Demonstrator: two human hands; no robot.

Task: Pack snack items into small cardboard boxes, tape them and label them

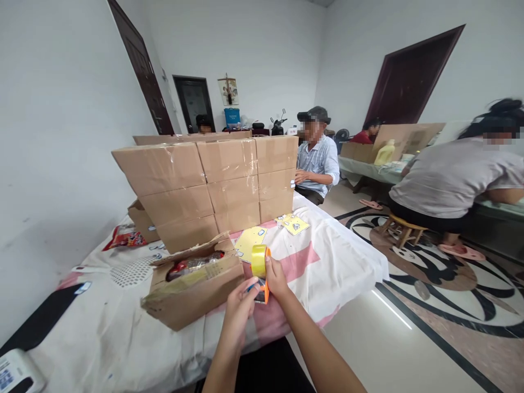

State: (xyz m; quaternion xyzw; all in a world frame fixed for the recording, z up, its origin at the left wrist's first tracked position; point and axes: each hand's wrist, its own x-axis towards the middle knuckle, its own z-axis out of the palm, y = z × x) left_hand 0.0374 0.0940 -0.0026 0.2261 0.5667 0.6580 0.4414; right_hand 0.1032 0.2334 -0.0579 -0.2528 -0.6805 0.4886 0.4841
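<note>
Both hands (257,292) — tight grip on tape dispenser (261,271)

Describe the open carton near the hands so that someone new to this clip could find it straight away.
Start at the table under the white cloth, with its wall of taped cartons. In front of that wall, at the near edge, lies the open carton, just left of the left hand and right hand, which hold a tape dispenser. Unlike the sealed stack, its flaps stand open, showing red packets inside.
</note>
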